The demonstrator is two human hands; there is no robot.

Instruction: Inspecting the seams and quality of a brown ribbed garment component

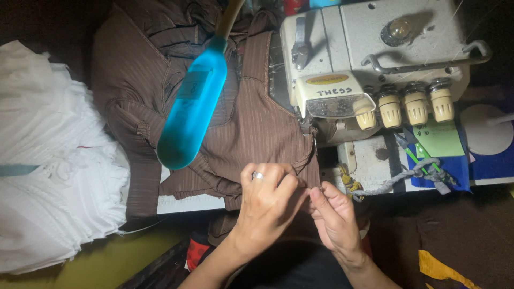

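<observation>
Brown ribbed fabric (251,128) spread over table, long axis running from far side toward body; near hem pinched at table's front edge. Hem gripped by left hand (266,200), ring worn, fingers closed on cloth. Right hand (334,214) just beside it, fingertips clenched on same hem. Sewing machine (375,59) directly beyond right hand; presser area near. White fabric pile (48,160) well left; blue lamp (193,109) overhead.

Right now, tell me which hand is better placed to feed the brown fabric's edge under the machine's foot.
Probably the right hand: it pinches the brown fabric edge directly below the sewing machine needle area. The left hand lies flatter on the cloth, farther left, better placed to steady it.
</observation>
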